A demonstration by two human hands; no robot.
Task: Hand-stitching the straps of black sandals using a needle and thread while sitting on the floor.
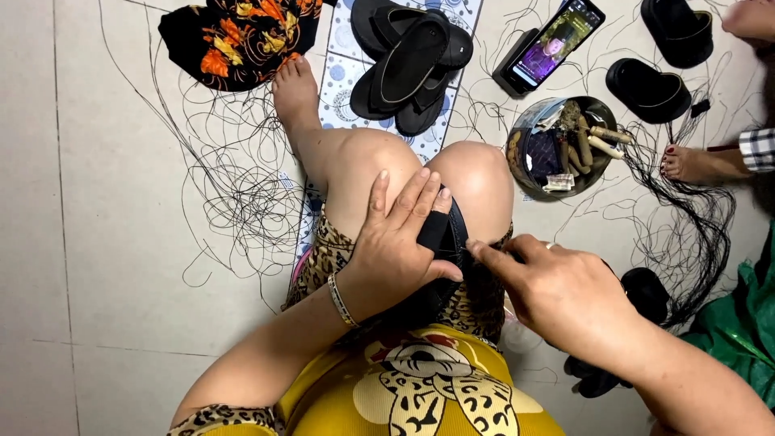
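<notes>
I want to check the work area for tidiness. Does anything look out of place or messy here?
Yes. Loose black thread lies tangled across the floor tiles, and more trails beside the round tin. The left hand and right hand hold a black sandal normally.

One head-worn camera looks steeply down from close above the knees (420,182) onto the tiled floor (97,242).

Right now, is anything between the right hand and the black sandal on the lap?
Nothing visible. The right hand has its fingertips at the edge of the sandal, held between the knees. The left hand lies on the sandal from the other side, not in the way.
</notes>
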